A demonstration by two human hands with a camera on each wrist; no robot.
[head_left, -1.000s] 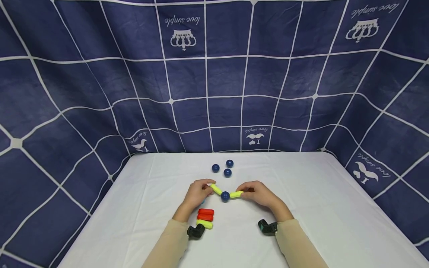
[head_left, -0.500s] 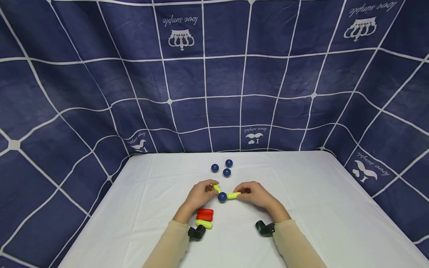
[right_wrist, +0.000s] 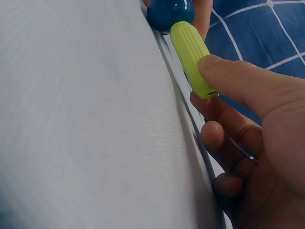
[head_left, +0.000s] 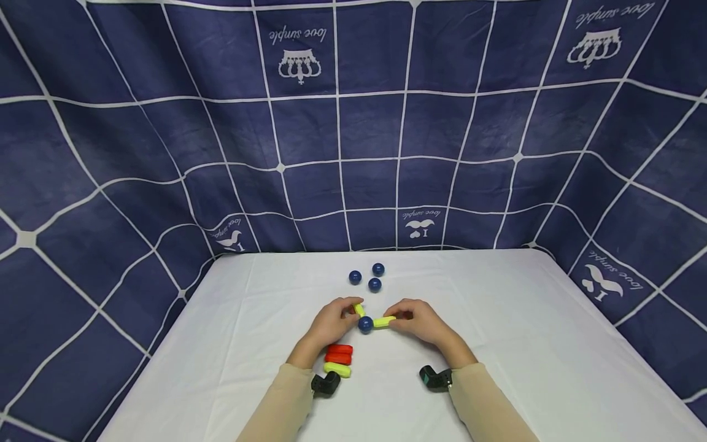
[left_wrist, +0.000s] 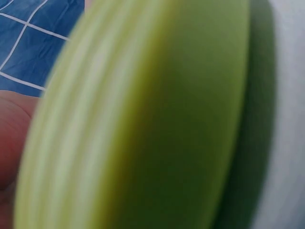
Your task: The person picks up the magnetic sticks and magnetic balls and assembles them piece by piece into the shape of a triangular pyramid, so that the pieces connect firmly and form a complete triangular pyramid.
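Note:
A dark blue ball point(head_left: 366, 325) sits between two yellow-green ribbed sticks, an end of each meeting it. My left hand point(head_left: 332, 320) pinches the left stick point(head_left: 359, 309), which slants up and away from the ball; the fingers cover part of it. Thumb and fingertips of my right hand point(head_left: 421, 320) grip the other stick point(right_wrist: 190, 57) by its outer end. That stick points nearly straight right from the ball in the head view. Large and blurred, a yellow-green stick point(left_wrist: 95, 124) fills much of the left wrist view.
Two red sticks point(head_left: 339, 354) and a loose yellow-green stick point(head_left: 337, 369) lie side by side near my left wrist. Farther back on the white tablecloth point(head_left: 486, 307) are three dark blue balls point(head_left: 375, 285). A navy checked curtain point(head_left: 370, 184) surrounds the table.
My left hand has moved right, and its stick stands at a steeper angle to the ball. Ball and right hand have shifted slightly left. A light-blue bit beneath the left hand is now hidden.

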